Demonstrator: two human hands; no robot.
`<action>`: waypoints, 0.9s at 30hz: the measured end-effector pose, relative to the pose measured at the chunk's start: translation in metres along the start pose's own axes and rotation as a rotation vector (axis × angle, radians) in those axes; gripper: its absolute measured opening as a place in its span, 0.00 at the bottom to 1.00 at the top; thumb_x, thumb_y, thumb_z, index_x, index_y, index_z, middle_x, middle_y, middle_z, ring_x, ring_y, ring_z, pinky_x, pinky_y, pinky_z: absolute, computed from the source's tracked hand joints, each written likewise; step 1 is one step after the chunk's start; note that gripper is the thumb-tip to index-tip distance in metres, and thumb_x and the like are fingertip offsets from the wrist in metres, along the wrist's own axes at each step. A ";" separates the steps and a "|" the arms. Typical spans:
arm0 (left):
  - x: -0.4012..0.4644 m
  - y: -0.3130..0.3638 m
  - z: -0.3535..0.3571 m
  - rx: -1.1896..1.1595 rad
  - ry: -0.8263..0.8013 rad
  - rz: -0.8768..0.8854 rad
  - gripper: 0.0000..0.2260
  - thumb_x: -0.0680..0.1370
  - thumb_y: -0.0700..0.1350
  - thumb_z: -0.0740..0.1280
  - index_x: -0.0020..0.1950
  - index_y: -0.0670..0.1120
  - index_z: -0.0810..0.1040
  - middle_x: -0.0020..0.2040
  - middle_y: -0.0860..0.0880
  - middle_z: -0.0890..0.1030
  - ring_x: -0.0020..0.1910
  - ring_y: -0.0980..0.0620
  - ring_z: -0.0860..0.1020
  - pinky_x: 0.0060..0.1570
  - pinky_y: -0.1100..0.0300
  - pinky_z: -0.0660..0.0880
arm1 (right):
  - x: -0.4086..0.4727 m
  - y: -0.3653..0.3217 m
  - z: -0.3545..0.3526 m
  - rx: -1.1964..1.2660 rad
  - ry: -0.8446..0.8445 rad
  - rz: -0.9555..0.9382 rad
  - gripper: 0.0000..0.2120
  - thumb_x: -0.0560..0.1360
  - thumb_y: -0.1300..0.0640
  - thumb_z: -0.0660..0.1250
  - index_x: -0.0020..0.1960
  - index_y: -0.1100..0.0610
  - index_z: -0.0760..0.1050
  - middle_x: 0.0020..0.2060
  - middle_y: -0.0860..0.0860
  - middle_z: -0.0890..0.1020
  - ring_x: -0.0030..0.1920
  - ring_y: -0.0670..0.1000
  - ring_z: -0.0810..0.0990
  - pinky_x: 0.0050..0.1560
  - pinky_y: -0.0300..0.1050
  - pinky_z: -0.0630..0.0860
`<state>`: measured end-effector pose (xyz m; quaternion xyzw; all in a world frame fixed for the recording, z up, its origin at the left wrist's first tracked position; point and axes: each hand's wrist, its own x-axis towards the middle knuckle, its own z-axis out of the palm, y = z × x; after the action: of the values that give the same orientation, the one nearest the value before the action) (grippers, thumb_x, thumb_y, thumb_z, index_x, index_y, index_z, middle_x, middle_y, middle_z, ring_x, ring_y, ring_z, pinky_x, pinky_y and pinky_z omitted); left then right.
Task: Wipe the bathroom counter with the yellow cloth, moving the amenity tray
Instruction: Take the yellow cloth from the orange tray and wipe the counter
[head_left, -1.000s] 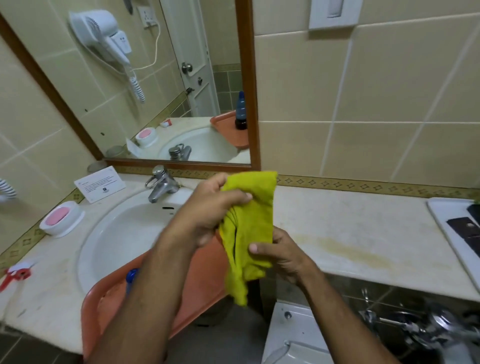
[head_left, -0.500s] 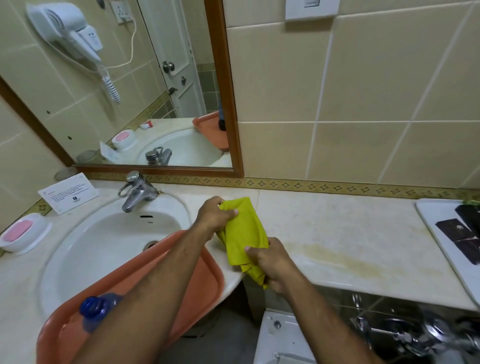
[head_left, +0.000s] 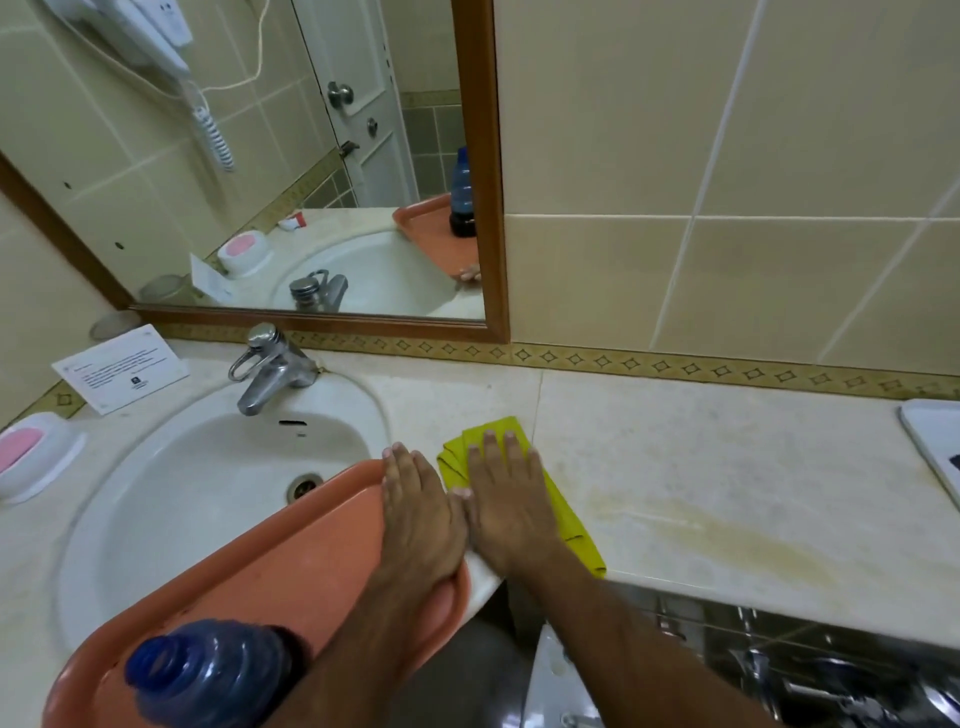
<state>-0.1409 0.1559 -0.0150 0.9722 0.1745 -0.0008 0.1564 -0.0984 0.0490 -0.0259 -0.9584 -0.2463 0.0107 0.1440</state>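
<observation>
The yellow cloth (head_left: 570, 526) lies folded on the beige counter (head_left: 727, 467), just right of the sink. My right hand (head_left: 506, 501) lies flat on it, fingers stretched out, pressing it down. The orange amenity tray (head_left: 291, 561) sits slanted over the front of the white sink (head_left: 208, 483), its right end jutting past the counter edge. My left hand (head_left: 421, 514) rests flat on that right end, fingertips at the tray's far rim, not gripping it. A blue bottle (head_left: 208, 670) stands in the tray's near left corner.
A chrome faucet (head_left: 270, 369) stands behind the sink, with a white card (head_left: 122, 366) and a pink soap dish (head_left: 31, 457) to its left. A white tray (head_left: 935, 441) sits at the counter's far right. A yellowish stain (head_left: 727, 540) marks the counter's front. The mirror hangs above.
Both hands held the cloth up in the air before. Now it is down on the counter under my right palm, and my left hand has let go and moved onto the tray's end.
</observation>
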 end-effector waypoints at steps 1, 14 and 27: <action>0.002 -0.002 0.001 0.000 0.005 -0.003 0.32 0.80 0.50 0.53 0.77 0.33 0.46 0.78 0.34 0.43 0.78 0.39 0.40 0.77 0.47 0.41 | 0.001 -0.004 0.012 -0.015 -0.020 0.013 0.28 0.81 0.45 0.51 0.77 0.58 0.62 0.78 0.59 0.61 0.78 0.62 0.55 0.76 0.65 0.49; 0.008 0.018 -0.014 0.357 -0.004 0.135 0.32 0.81 0.54 0.48 0.77 0.35 0.47 0.78 0.34 0.47 0.78 0.38 0.45 0.76 0.43 0.44 | -0.016 0.032 0.015 -0.002 0.093 0.155 0.28 0.79 0.46 0.53 0.76 0.55 0.64 0.77 0.58 0.64 0.77 0.61 0.59 0.76 0.64 0.55; -0.023 0.105 0.062 0.192 -0.050 0.531 0.29 0.80 0.52 0.51 0.74 0.34 0.62 0.76 0.35 0.61 0.76 0.38 0.59 0.75 0.41 0.55 | -0.069 0.176 -0.037 -0.068 0.102 0.429 0.28 0.80 0.45 0.51 0.77 0.54 0.61 0.78 0.57 0.60 0.78 0.60 0.56 0.76 0.63 0.54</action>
<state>-0.1240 0.0355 -0.0408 0.9939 -0.0909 -0.0002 0.0627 -0.0724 -0.1414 -0.0432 -0.9924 -0.0293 -0.0155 0.1182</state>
